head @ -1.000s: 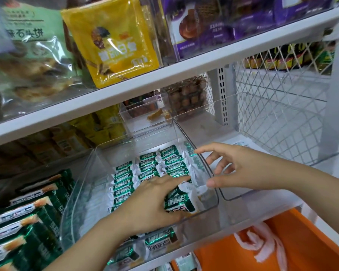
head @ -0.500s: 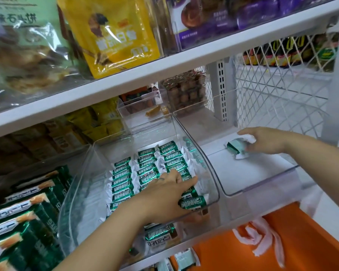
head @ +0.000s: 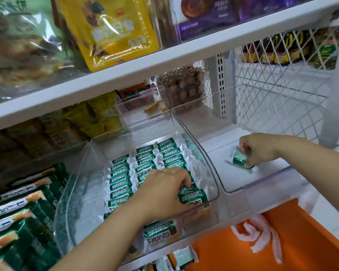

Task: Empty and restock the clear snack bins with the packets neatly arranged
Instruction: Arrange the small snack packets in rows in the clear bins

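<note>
Green packets: ranked in tidy rows inside the left clear bin. At its front-right corner, several clasped under the curled fingers of the left hand. Further right, a single packet pinched by the right hand, low in the right clear bin. Probably mid-transfer between bins; which way, hard to tell. Next: lay flat, square to a corner, without upsetting the rows.

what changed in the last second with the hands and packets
The right hand moved right from the rim of the middle bin into the right bin with a green packet, which it now holds down near that bin's floor. The left hand stayed on the packet rows in the middle bin.
</note>
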A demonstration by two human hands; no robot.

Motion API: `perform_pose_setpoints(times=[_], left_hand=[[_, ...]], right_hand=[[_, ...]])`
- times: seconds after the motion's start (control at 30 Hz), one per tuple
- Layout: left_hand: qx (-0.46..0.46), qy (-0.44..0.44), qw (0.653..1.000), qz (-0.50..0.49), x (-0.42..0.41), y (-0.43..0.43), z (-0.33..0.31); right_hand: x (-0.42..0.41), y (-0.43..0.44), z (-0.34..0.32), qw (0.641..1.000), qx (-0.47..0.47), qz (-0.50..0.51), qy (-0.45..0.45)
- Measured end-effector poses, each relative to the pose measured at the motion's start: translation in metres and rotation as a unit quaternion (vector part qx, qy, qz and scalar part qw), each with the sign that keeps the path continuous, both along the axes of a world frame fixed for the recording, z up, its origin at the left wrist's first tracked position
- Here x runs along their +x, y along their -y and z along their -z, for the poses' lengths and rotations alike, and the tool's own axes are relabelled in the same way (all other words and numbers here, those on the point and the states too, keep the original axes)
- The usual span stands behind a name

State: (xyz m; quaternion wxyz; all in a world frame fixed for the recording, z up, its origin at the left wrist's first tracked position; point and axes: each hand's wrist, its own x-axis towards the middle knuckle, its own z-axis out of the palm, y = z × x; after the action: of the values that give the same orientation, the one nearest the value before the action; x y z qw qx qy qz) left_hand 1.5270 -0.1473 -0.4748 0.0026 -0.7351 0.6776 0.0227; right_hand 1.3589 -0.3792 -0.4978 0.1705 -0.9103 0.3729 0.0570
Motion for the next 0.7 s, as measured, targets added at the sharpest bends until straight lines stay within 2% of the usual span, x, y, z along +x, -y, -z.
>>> perform_pose_setpoints(times=[0.03,0.1,0.17,0.23,0.3,0.37,0.43,0.47,0.57,0.7], left_hand=[[0.002,0.005,1.0,-0.009,-0.003,0.001,0.0],[0.007,0.01,1.0,-0.016,-0.007,0.001,-0.002],[0.021,0.004,1.0,-0.02,-0.006,0.0,-0.006],[0.026,-0.036,0.999,-0.026,-0.002,-0.003,-0.011],[-0.027,-0.123,0.991,-0.048,0.0,-0.006,-0.016],[-0.144,-0.21,0.964,-0.073,-0.005,-0.01,-0.024],[-0.232,-0.309,0.918,-0.095,-0.012,-0.009,-0.035],[-0.246,-0.365,0.893,-0.097,-0.015,-0.007,-0.04],[-0.223,-0.514,0.826,-0.065,-0.021,-0.001,-0.048],[-0.225,-0.626,0.746,-0.019,-0.026,0.001,-0.049]], right_hand=[[-0.001,-0.001,-0.001,1.0,0.003,0.011,0.029],[-0.003,-0.004,-0.007,0.98,0.062,0.053,0.181],[-0.004,-0.016,-0.018,0.914,0.157,0.081,0.366],[-0.005,-0.033,-0.034,0.834,0.266,0.077,0.477],[-0.008,-0.052,-0.052,0.749,0.387,0.037,0.536],[-0.011,-0.066,-0.062,0.699,0.458,-0.01,0.549],[-0.01,-0.075,-0.065,0.687,0.488,-0.045,0.536],[-0.009,-0.079,-0.065,0.687,0.497,-0.06,0.526],[-0.007,-0.086,-0.064,0.698,0.501,-0.112,0.499],[-0.007,-0.096,-0.067,0.713,0.466,-0.124,0.51]])
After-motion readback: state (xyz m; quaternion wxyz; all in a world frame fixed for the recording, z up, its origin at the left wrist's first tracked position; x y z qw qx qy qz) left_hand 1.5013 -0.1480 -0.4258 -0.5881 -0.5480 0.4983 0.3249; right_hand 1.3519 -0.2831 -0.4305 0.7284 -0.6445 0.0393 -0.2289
